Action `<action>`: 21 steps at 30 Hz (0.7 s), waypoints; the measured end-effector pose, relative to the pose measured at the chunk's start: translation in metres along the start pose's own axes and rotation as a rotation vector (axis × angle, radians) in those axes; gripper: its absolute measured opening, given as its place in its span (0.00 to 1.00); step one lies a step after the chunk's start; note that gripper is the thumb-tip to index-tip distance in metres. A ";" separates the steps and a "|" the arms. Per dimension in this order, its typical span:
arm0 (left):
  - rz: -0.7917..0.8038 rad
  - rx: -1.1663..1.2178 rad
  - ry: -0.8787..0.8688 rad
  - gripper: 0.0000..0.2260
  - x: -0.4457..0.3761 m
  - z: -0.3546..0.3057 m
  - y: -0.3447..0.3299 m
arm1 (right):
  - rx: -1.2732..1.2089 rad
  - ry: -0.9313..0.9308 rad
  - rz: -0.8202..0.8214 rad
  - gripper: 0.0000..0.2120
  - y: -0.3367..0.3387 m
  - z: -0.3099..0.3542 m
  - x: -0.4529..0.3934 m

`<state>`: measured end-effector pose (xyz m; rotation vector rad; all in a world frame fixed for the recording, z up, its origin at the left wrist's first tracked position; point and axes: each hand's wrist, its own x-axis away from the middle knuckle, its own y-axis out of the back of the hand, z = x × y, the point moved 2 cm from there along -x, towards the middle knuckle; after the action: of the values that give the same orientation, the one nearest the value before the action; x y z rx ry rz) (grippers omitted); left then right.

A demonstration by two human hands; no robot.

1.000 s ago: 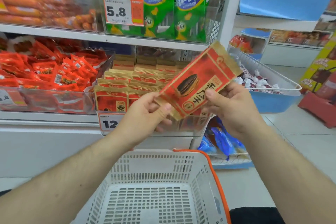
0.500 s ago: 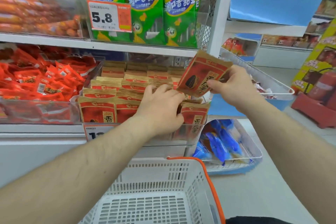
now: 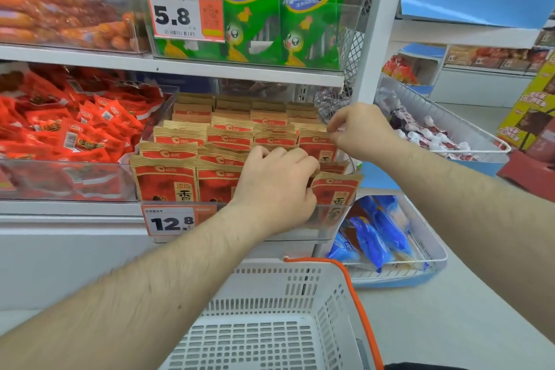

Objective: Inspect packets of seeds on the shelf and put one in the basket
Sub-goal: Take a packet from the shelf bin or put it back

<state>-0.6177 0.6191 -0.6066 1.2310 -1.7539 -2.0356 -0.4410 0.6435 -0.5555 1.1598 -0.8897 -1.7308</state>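
- My left hand (image 3: pixel 277 186), fingers curled, grips seed packets (image 3: pixel 228 141) in the shelf bin (image 3: pixel 327 222).
- My right hand (image 3: pixel 360 132) pinches the rear packet's (image 3: pixel 316 144) top edge.
- Basket (image 3: pixel 300 288) sits below.

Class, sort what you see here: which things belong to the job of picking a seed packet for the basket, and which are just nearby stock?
Belong to the job:
seed packets
basket
left hand, fingers among the packets
right hand, pinching the top of a packet in the bin

Just nearby:
green snack bags
small red packets
blue packets
sausages
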 end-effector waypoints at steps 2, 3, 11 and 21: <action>-0.012 -0.006 -0.003 0.16 0.002 0.000 -0.002 | 0.060 -0.009 0.046 0.07 -0.008 0.002 -0.009; -0.016 -0.007 -0.004 0.17 0.003 0.000 -0.003 | 0.107 -0.012 0.087 0.08 -0.012 0.003 -0.014; 0.000 -0.027 -0.010 0.18 0.003 -0.001 -0.002 | 0.223 -0.045 0.355 0.19 -0.023 0.024 -0.033; -0.010 -0.031 0.001 0.16 0.002 -0.001 -0.002 | 0.316 0.073 0.423 0.08 -0.027 0.012 -0.021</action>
<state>-0.6178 0.6170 -0.6090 1.2342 -1.7128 -2.0587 -0.4544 0.6745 -0.5685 1.1251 -1.2913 -1.2274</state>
